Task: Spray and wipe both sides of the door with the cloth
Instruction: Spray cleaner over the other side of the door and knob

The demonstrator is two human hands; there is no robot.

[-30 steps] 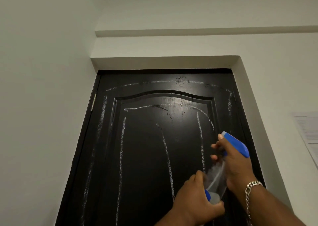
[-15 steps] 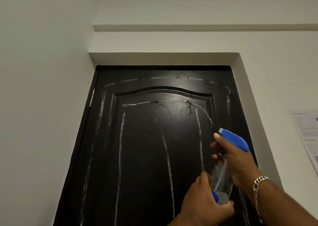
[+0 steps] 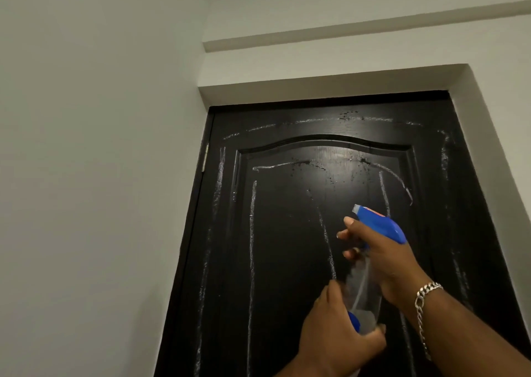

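Around me, apart from the job:
- Plain white painted wall (image 3: 86, 147), to my left, meeting the recess at a corner.
- White plaster lintel (image 3: 330, 85), forming the recess top.
- White horizontal ledge moulding (image 3: 344, 33), higher up, running rightwards.
- Small silver metal hinge (image 3: 205, 158), on the left frame edge.
- Silver chain-link bracelet (image 3: 425, 299), on my right wrist.

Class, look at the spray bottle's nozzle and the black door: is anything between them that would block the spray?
Nothing visible does. The right hand aims the spray bottle straight at the door; the left hand grips its base, below the nozzle.
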